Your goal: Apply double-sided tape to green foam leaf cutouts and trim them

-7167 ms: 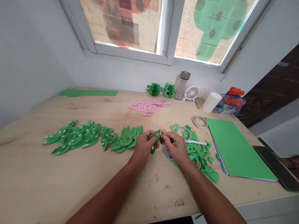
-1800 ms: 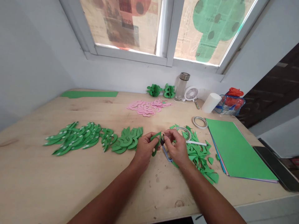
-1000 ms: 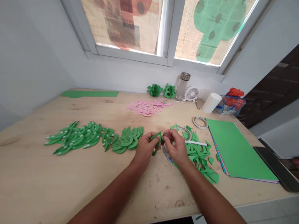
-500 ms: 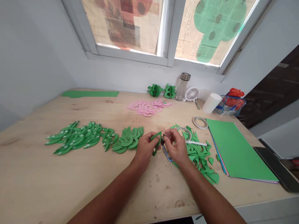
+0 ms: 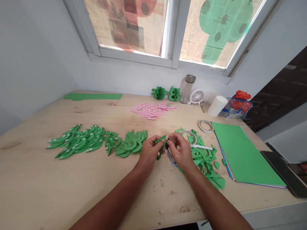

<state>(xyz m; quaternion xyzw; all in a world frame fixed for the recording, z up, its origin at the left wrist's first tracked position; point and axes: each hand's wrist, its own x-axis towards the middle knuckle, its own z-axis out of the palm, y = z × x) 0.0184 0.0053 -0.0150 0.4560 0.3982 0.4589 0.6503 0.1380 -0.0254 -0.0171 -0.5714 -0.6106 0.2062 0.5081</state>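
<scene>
My left hand point(image 5: 151, 150) is closed on a curved green paper cutout point(image 5: 161, 140), holding it upright above the table. Close by on the right, my right hand point(image 5: 179, 148) is pinched, with a small dark tip showing at its fingers; what it holds I cannot make out. A light-blue handled tool point(image 5: 171, 158), partly hidden, lies under the right hand. Left of my hands is a pile of plain green paper cutouts point(image 5: 131, 142). Farther left lie green cutouts with white patches point(image 5: 81, 140).
Green paper scraps point(image 5: 207, 163), a white pen point(image 5: 203, 147) and tape rolls point(image 5: 205, 126) lie to the right, beside green paper sheets point(image 5: 247, 153) and a dark phone-like slab point(image 5: 284, 174). Pink cutouts point(image 5: 152, 111), a glass bottle point(image 5: 187, 91) and a small fan point(image 5: 197, 95) are at the back.
</scene>
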